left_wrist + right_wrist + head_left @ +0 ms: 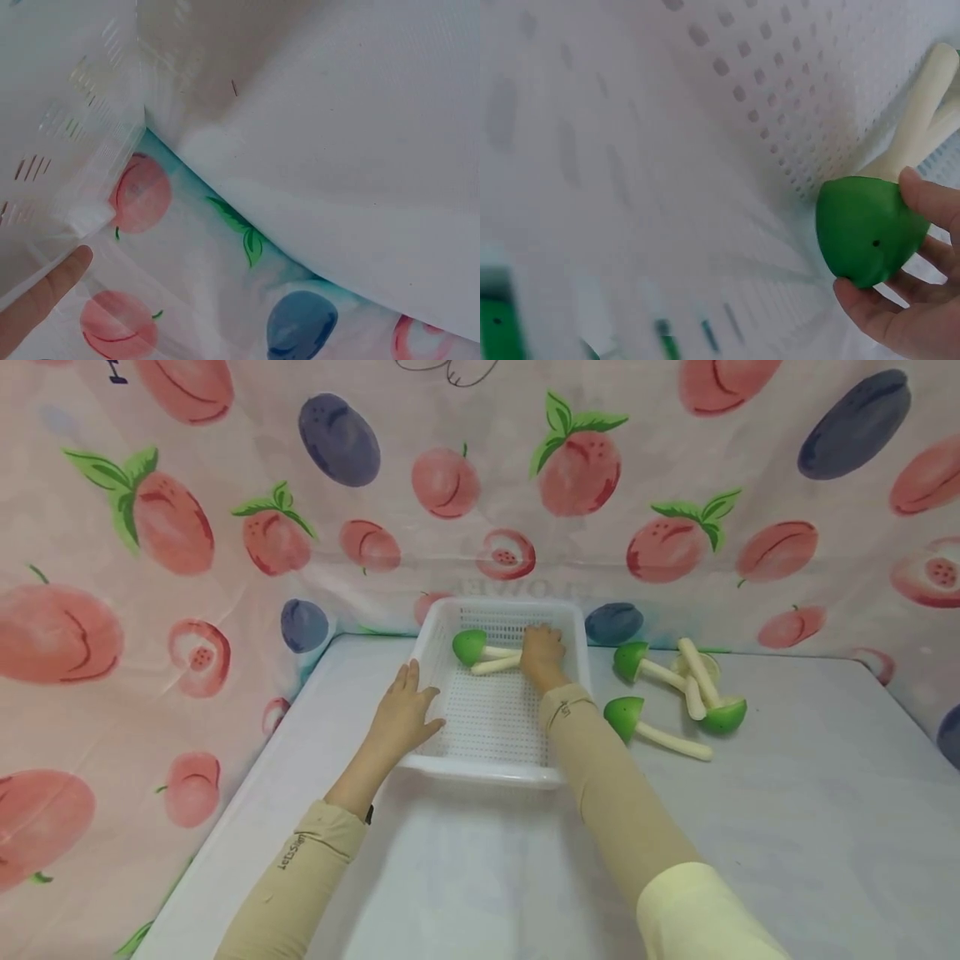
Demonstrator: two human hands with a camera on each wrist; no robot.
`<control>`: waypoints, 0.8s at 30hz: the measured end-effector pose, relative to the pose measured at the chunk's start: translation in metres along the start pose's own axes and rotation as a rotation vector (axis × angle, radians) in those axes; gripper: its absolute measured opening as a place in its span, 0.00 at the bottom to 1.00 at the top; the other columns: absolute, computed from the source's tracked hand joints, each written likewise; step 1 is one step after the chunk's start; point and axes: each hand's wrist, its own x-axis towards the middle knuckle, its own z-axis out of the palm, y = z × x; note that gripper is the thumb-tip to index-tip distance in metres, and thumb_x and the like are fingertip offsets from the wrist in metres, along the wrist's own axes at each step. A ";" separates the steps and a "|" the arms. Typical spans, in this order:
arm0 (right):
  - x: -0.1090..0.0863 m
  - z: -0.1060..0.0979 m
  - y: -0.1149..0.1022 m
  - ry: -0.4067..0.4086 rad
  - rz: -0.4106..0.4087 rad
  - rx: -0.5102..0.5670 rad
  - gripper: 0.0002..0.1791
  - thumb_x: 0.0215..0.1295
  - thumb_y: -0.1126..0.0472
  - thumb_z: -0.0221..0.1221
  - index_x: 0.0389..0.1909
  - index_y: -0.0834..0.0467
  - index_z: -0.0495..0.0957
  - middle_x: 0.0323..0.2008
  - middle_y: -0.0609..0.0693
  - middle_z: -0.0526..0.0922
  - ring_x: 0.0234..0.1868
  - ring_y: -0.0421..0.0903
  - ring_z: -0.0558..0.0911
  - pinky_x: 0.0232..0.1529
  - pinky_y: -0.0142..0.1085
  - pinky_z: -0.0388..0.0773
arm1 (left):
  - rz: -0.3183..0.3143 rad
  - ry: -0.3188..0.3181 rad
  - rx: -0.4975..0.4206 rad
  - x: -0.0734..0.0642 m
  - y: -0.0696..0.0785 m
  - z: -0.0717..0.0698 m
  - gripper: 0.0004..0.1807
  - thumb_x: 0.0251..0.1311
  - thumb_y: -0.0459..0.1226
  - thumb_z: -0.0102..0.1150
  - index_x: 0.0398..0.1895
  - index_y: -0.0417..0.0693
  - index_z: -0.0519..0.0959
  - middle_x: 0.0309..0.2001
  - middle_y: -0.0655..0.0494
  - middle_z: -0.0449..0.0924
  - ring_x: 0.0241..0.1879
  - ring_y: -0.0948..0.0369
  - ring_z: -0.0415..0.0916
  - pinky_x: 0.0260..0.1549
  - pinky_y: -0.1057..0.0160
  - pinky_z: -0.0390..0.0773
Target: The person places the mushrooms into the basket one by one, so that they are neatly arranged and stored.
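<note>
I have the right hand (pixel 543 653) gripping the domed cap of a green-capped, cream-stemmed mushroom (pixel 866 229) inside the white perforated plastic basket (pixel 487 770), beside another mushroom (pixel 469 647); the left hand (pixel 403 714) has fingers spread at the left rim.

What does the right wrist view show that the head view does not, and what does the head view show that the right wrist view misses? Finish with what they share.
Only the right wrist view shows the green cap that the right hand holds, with a small dark spot on it.

Only the head view shows the left hand at the basket's left side and the left sleeve.

Both show the right hand, the white basket and two pale stems inside it.
</note>
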 end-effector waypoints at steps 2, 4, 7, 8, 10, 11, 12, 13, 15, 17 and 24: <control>-0.002 -0.004 -0.001 -0.023 -0.017 -0.018 0.20 0.68 0.66 0.48 0.61 0.64 0.66 0.56 0.66 0.69 0.59 0.61 0.69 0.58 0.52 0.72 | -0.004 -0.001 0.000 0.000 0.001 -0.001 0.29 0.54 0.46 0.65 0.56 0.39 0.75 0.69 0.27 0.51 0.69 0.36 0.51 0.65 0.44 0.61; -0.004 -0.007 -0.001 -0.047 -0.028 -0.037 0.20 0.70 0.66 0.46 0.61 0.64 0.66 0.57 0.67 0.68 0.60 0.63 0.68 0.59 0.54 0.71 | -0.005 -0.004 0.001 0.001 0.001 -0.001 0.29 0.54 0.46 0.65 0.57 0.39 0.75 0.69 0.27 0.51 0.70 0.36 0.50 0.65 0.44 0.61; -0.005 -0.010 -0.002 -0.075 -0.030 -0.047 0.20 0.70 0.65 0.46 0.61 0.63 0.65 0.58 0.66 0.67 0.61 0.64 0.66 0.60 0.56 0.69 | -0.004 -0.007 0.004 0.001 0.001 0.000 0.29 0.55 0.46 0.65 0.57 0.38 0.75 0.69 0.26 0.51 0.69 0.35 0.50 0.65 0.43 0.61; -0.005 -0.010 -0.001 -0.082 -0.029 -0.046 0.20 0.70 0.65 0.46 0.61 0.63 0.66 0.59 0.66 0.67 0.62 0.64 0.66 0.60 0.56 0.68 | -0.003 -0.006 0.006 0.001 0.001 0.000 0.29 0.55 0.46 0.65 0.57 0.38 0.75 0.69 0.26 0.51 0.69 0.35 0.50 0.65 0.43 0.62; -0.004 -0.012 -0.001 -0.091 -0.023 -0.030 0.20 0.70 0.65 0.46 0.61 0.63 0.66 0.59 0.65 0.67 0.61 0.64 0.66 0.60 0.56 0.68 | -0.003 -0.004 0.007 0.002 0.001 0.000 0.29 0.54 0.46 0.65 0.56 0.38 0.75 0.68 0.26 0.51 0.69 0.35 0.51 0.65 0.43 0.62; -0.004 -0.013 0.000 -0.093 -0.020 -0.017 0.20 0.69 0.65 0.47 0.61 0.63 0.66 0.59 0.65 0.67 0.61 0.64 0.66 0.60 0.56 0.68 | -0.005 -0.003 0.008 0.002 0.001 0.000 0.29 0.54 0.46 0.65 0.56 0.39 0.75 0.69 0.26 0.51 0.69 0.35 0.51 0.65 0.43 0.62; -0.004 -0.015 0.000 -0.095 -0.016 0.000 0.20 0.69 0.66 0.47 0.61 0.63 0.66 0.59 0.65 0.67 0.60 0.63 0.67 0.60 0.56 0.68 | -0.005 -0.002 0.011 0.002 0.001 0.001 0.29 0.54 0.47 0.65 0.56 0.39 0.76 0.69 0.26 0.51 0.69 0.35 0.51 0.65 0.43 0.62; -0.005 -0.016 0.000 -0.098 -0.011 0.015 0.20 0.68 0.66 0.48 0.61 0.63 0.66 0.59 0.65 0.67 0.60 0.63 0.66 0.60 0.56 0.68 | -0.006 -0.002 0.010 0.002 0.001 0.000 0.29 0.54 0.46 0.65 0.56 0.39 0.76 0.69 0.26 0.51 0.69 0.35 0.51 0.65 0.43 0.62; -0.005 -0.019 0.000 -0.105 -0.002 0.044 0.21 0.67 0.66 0.49 0.61 0.62 0.66 0.59 0.64 0.66 0.60 0.63 0.66 0.61 0.56 0.67 | -0.006 -0.001 0.009 0.002 0.002 0.001 0.29 0.54 0.46 0.65 0.56 0.39 0.76 0.69 0.26 0.51 0.69 0.35 0.51 0.65 0.43 0.62; -0.006 -0.022 0.001 -0.114 0.003 0.069 0.22 0.66 0.66 0.50 0.61 0.62 0.66 0.59 0.64 0.66 0.60 0.62 0.66 0.61 0.55 0.67 | -0.004 -0.002 0.007 0.002 0.002 0.001 0.29 0.54 0.46 0.65 0.56 0.39 0.75 0.69 0.26 0.51 0.69 0.35 0.51 0.65 0.43 0.62; -0.011 -0.034 0.001 -0.146 -0.023 0.112 0.23 0.69 0.67 0.46 0.64 0.63 0.63 0.61 0.65 0.64 0.64 0.63 0.63 0.64 0.54 0.65 | -0.010 -0.014 -0.014 0.001 0.002 0.000 0.29 0.55 0.46 0.65 0.57 0.39 0.75 0.69 0.27 0.50 0.70 0.36 0.49 0.65 0.42 0.62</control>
